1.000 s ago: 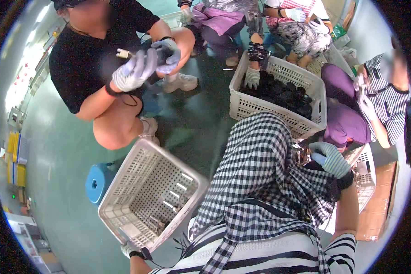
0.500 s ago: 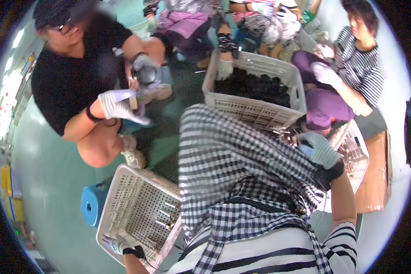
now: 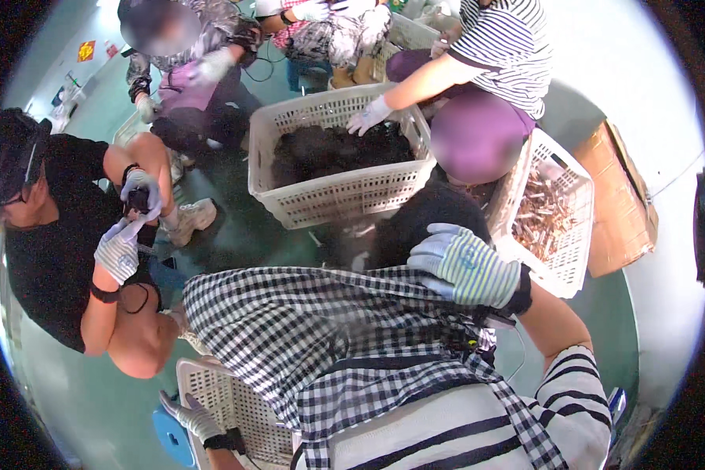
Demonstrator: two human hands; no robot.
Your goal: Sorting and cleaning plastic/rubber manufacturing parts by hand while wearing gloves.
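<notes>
By the crate [image 3: 235,395], your left hand [image 3: 200,417] splays open.
Likely light and stiff, so take the rim [image 3: 182,377]; your right hand [image 3: 464,265], can't tell.

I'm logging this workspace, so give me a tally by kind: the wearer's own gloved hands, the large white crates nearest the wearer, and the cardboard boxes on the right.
Gloved hands: 2 (left hand, right hand)
White crates: 3 (upper crate, right-side crate, lower-left crate)
Cardboard box: 1
Total: 6
</notes>
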